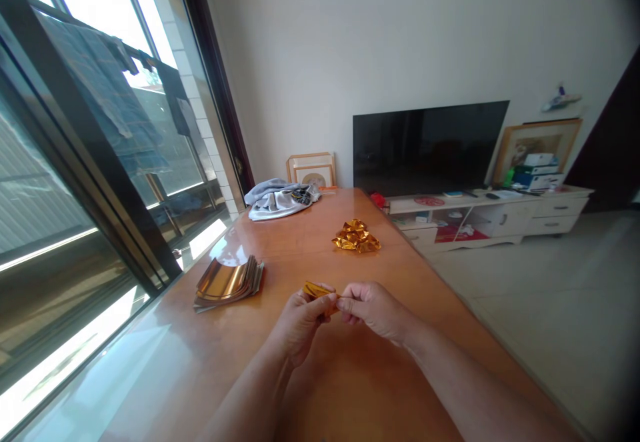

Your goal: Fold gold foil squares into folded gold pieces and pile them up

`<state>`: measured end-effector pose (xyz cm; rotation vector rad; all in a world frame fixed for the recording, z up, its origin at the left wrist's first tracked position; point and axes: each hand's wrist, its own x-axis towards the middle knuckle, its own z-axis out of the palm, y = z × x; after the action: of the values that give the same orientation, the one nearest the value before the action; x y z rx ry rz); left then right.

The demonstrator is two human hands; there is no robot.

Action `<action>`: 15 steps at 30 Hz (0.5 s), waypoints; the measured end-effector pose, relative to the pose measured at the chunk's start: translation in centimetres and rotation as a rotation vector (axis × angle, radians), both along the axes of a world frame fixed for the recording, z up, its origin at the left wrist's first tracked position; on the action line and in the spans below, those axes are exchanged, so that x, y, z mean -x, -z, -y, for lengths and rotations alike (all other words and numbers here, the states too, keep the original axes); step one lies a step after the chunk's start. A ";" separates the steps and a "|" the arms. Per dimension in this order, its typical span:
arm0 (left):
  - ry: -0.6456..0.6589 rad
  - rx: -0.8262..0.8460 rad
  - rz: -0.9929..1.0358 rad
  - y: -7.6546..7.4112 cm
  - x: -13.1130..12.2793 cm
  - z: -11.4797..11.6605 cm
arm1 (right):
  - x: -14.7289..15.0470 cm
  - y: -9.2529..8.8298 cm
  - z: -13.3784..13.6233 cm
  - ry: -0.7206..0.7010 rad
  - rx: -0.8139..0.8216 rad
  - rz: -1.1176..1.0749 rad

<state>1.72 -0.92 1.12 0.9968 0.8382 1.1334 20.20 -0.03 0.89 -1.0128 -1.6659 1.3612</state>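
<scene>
Over the near part of the table, a folded piece of gold foil paper (315,289) is held between both hands. My left hand (304,315) is closed round its left side, thumb on top. With thumb and fingers together, my right hand (367,305) pinches its right end. My fingers cover much of the paper. Beyond my hands lies a small pile of folded gold foil pieces (357,237). On the left rests a curved stack of shiny gold foil sheets (227,281).
The glossy wooden table (200,375) runs away from me. Grey cloth (280,201) is heaped at its far end, near framed pictures (313,165). A television (430,149) stands on a white cabinet (510,219) to the right. Glass sliding doors (100,162) flank the left side.
</scene>
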 end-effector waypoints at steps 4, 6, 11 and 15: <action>0.024 -0.047 -0.028 0.0 0.0 -0.1 | 0.0 -0.1 0.1 -0.024 -0.002 0.002; 0.031 -0.043 -0.027 -0.1 0.2 -0.1 | -0.2 -0.3 0.1 -0.036 0.000 -0.016; 0.045 -0.033 0.018 -0.4 0.5 0.0 | -0.7 -0.9 0.2 -0.070 0.027 -0.047; 0.020 -0.012 0.051 -0.4 0.5 -0.1 | -1.1 -1.2 0.2 -0.090 0.058 -0.046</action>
<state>1.25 -0.85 1.53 0.9801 0.7801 1.1436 21.26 -0.20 2.11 -0.9418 -1.6637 1.4881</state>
